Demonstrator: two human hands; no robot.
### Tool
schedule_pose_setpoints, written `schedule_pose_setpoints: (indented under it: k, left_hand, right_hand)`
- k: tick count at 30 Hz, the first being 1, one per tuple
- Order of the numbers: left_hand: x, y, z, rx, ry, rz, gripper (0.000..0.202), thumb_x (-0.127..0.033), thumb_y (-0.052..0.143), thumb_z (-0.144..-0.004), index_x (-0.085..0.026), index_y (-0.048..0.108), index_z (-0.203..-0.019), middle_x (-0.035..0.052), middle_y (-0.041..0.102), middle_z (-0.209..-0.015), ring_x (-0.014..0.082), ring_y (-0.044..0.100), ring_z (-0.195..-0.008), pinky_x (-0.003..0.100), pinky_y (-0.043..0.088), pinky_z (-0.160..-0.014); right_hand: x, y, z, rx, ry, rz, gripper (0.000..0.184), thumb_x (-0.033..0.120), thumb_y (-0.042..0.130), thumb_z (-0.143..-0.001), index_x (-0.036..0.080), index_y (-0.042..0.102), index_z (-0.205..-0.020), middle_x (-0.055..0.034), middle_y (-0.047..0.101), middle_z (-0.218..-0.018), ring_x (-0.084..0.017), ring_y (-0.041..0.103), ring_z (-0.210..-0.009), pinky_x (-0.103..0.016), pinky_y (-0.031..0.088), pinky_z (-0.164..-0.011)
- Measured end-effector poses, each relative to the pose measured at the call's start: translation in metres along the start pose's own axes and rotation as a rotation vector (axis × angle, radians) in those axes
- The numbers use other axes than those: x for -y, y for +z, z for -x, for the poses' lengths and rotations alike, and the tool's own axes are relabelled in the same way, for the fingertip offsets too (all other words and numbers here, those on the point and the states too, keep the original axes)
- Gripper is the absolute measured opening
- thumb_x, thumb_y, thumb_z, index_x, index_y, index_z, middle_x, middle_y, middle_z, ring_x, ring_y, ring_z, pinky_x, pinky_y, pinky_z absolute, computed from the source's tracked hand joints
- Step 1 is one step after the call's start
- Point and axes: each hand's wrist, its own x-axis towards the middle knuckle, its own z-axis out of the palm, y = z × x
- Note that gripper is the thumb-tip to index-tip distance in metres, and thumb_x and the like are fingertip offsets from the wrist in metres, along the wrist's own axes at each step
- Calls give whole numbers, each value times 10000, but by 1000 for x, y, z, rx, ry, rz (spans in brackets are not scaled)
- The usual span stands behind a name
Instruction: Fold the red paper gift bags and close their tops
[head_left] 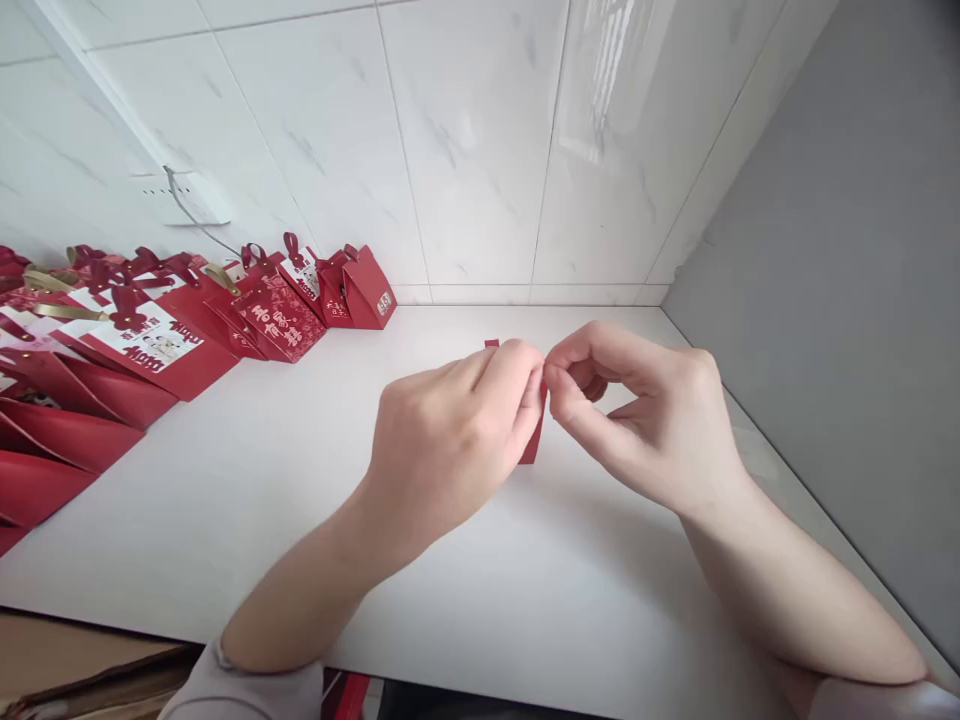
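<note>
1. Left hand: fingers curled and closed on a small red paper piece. Most of the piece is hidden behind the fingertips. Only a lower strip and a small corner at the top show.
2. Right hand: thumb and forefinger are pressed together at the piece's upper edge, tip to tip with the left fingers. The other 3 fingers are folded loosely behind. The actual contact is partly hidden, but it reads as a pinch on the paper.
3. Position: the piece is held between the 2 hands, above the white table near its middle and not resting on it.
4. Technique, as a judgement: fine work on so small a piece likely goes best with both pinches close together at the edge. Light pressure and wrists held low over the table for steadiness should also help.
5. Surroundings: finished red gift boxes with ribbon handles are crowded along the left edge, well apart from the hands. A wall socket sits on the tiled wall above them.
</note>
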Motion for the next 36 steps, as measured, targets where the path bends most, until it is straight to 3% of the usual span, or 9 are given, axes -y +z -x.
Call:
schedule_pose_setpoints:
  k: [7, 15, 20, 23, 25, 28, 31, 33, 36]
  left_hand:
    - [3, -6, -2, 36, -92, 88, 123, -226, 501, -940, -264, 612, -904, -16, 697, -759, 151, 687, -697, 250, 472, -522]
    - [6, -19, -6, 105, -154, 193, 89, -258, 541, -940, -266, 629, -936, -28, 710, -772, 140, 676, -665, 247, 487, -539]
    - [16, -27, -11, 231, -127, 215, 112, -263, 593, -896, -223, 637, -802, 29, 695, -1116, 182, 681, -844, 274, 520, -607]
    - [24, -31, -14, 261, -133, 192, 35, -213, 612, -861, -213, 645, -871, 54, 632, -1258, 224, 658, -972, 272, 511, -596]
    - [27, -32, -15, 239, -154, 189, 159, -192, 606, -849, -224, 642, -1001, 66, 626, -1253, 249, 629, -1063, 270, 512, -603]
    - [27, -36, -15, 250, -197, 163, 177, -217, 580, -860, -225, 646, -1023, 57, 647, -1194, 249, 610, -1105, 285, 530, -667]
    - [22, -45, -14, 335, -267, 134, 164, -250, 531, -889, -225, 662, -985, 47, 660, -1174, 227, 628, -1057, 275, 524, -655]
    - [18, -54, -12, 371, -301, 120, 171, -265, 516, -901, -226, 666, -975, 47, 658, -1188, 224, 633, -1044, 264, 509, -629]
    - [15, -68, -4, 377, -342, 97, 186, -317, 534, -912, -230, 660, -1017, 48, 650, -1221, 232, 627, -1076, 279, 518, -680]
  right_hand:
    - [-2, -5, -1, 76, 20, -221, 118, 123, 586, -850, 211, 615, -777, 56, 601, -602, -96, 571, -523, -219, 483, -518]
    - [-6, -6, -2, 57, 12, -322, 140, 294, 624, -912, 215, 652, -801, 18, 663, -701, -104, 583, -519, -233, 475, -467]
    - [-13, -7, -6, 5, -22, -188, 332, 382, 594, -939, 212, 596, -654, 4, 633, -618, -132, 599, -562, -259, 466, -503]
    - [-25, -1, -9, 7, -42, 15, 133, 326, 567, -947, 219, 643, -925, -46, 706, -900, -184, 661, -769, -296, 500, -617]
    - [-37, 9, -11, 92, -47, 134, 284, 312, 559, -941, 220, 560, -1209, -98, 669, -1165, -238, 658, -966, -348, 510, -721]
    - [-53, 27, -12, 269, -8, 255, 465, 378, 571, -929, 202, 452, -1343, -132, 652, -1217, -285, 637, -1050, -399, 482, -798]
    - [-60, 39, -12, 518, 125, 294, 190, 364, 519, -954, 198, 587, -1018, -62, 708, -870, -200, 639, -717, -305, 431, -631]
    - [-57, 39, -11, 617, 159, 311, 255, 354, 490, -966, 208, 531, -761, -15, 631, -668, -146, 525, -545, -268, 337, -520]
    - [-48, 28, -9, 648, 99, 332, 368, 345, 471, -974, 210, 439, -632, 13, 497, -550, -126, 395, -483, -268, 254, -478]
